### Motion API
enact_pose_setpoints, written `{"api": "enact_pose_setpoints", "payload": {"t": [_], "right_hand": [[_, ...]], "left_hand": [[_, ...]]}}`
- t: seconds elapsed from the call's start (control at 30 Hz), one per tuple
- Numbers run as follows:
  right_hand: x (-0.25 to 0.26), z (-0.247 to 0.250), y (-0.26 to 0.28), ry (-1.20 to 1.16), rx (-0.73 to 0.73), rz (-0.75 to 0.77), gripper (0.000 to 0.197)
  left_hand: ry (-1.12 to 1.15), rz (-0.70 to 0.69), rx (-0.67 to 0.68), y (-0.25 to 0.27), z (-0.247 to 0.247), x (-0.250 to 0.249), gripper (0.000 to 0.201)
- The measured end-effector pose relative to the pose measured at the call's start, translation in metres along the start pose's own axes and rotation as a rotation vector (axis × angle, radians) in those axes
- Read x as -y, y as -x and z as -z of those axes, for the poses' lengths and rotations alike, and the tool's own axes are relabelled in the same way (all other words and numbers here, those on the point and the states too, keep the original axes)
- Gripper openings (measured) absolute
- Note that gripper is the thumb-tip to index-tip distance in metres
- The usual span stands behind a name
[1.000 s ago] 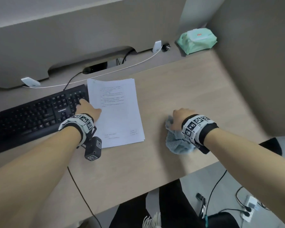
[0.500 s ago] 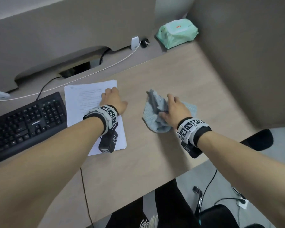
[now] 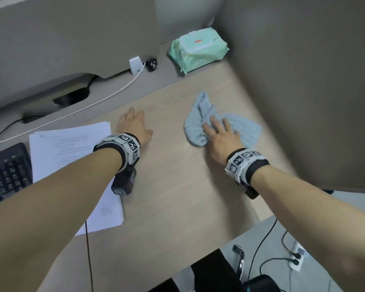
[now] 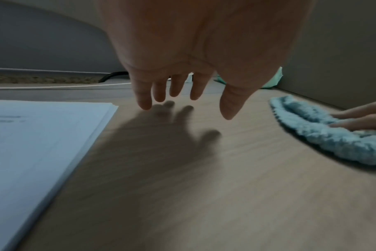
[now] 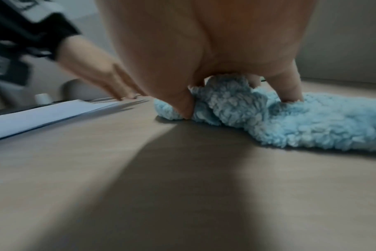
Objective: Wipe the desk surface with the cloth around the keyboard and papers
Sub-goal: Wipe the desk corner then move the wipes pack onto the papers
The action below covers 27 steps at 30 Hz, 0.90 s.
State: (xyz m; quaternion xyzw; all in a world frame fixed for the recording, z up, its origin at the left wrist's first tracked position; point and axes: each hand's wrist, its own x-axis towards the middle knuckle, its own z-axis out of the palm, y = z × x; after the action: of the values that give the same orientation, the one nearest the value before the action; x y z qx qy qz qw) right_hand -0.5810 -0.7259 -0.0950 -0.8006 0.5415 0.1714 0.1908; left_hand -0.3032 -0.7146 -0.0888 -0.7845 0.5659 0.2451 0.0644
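Blue cloth (image 3: 248, 130) under right hand (image 3: 220, 142)

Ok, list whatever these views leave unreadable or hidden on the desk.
Keyboard: head view, cut off by the left edge.
Papers: print too small to read; the left forearm covers the near part.
Desk under the cloth: hidden by the cloth and the right hand.
Green pack: label too small.
Right wrist view: motion blur smears the left hand.

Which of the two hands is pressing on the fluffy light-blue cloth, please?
The right hand, pressing on the fluffy light-blue cloth; the left hand holds nothing.
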Motion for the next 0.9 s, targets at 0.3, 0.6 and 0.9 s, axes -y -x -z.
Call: {"api": "enact_pose_setpoints", "payload": {"t": [0.3, 0.6, 0.9], "right_hand": [[-0.054, 0.053, -0.089, -0.135, -0.145, -0.287, 0.072], [-0.006, 0.012, -0.049, -0.017, -0.042, 0.373, 0.073], [-0.049, 0.054, -0.092, -0.034, -0.059, -0.095, 0.086]], "left_hand": [[0.038, 0.159, 0.126, -0.047, 0.003, -0.041, 0.094], [-0.058, 0.178, 0.138, -0.048, 0.001, -0.045, 0.091], [-0.052, 0.194, 0.122, -0.047, 0.000, -0.047, 0.092]]}}
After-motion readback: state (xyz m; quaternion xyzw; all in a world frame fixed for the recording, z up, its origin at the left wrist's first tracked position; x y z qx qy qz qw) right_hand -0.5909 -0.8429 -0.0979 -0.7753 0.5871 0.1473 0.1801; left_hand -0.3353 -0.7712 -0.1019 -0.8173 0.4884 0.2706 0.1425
